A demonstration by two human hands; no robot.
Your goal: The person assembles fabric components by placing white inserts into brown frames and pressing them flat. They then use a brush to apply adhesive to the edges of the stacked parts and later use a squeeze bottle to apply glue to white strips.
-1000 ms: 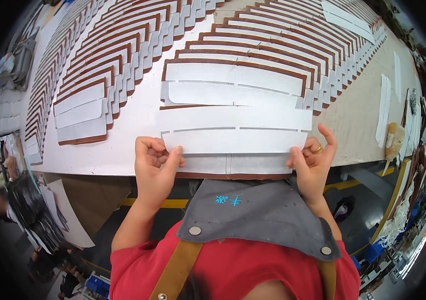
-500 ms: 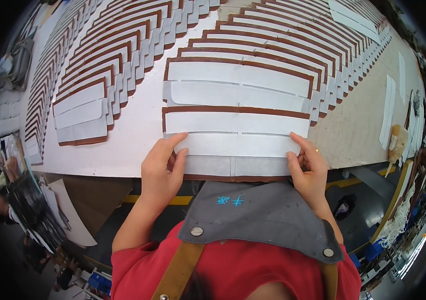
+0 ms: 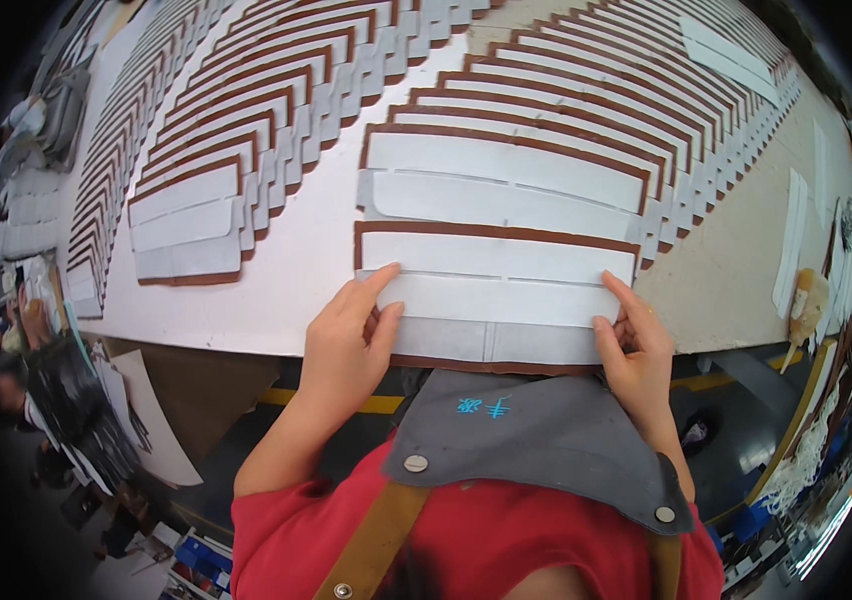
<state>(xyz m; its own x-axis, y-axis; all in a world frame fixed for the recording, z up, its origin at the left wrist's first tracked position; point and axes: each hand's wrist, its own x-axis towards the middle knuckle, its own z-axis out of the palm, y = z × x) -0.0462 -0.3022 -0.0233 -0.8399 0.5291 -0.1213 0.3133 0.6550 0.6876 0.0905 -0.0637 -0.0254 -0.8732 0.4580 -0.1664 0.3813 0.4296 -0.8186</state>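
Note:
A brown-edged panel [image 3: 441, 342] lies flat at the table's near edge, its lower part grey with a centre seam. Across it lies a long white strip [image 3: 496, 297], just below a white band with a thin slotted line. My left hand [image 3: 351, 330] grips the strip's left end, index finger at the upper edge and thumb at the lower. At the opposite end my right hand [image 3: 638, 340] holds it the same way. Directly beyond, the front panel [image 3: 496, 190] of an overlapping row shows the same white facing and brown border.
More overlapping panels [image 3: 186, 240] run back in rows on the left. A loose white strip [image 3: 729, 60] rests on the far right row. Further white strips [image 3: 791, 240] and a pale brush-like tool [image 3: 806, 308] lie at the table's right side. Papers [image 3: 156, 420] hang off the lower left.
The whole view has shifted, so the table and hands appear slightly further right and lower. Both hands keep their places at the strip's ends.

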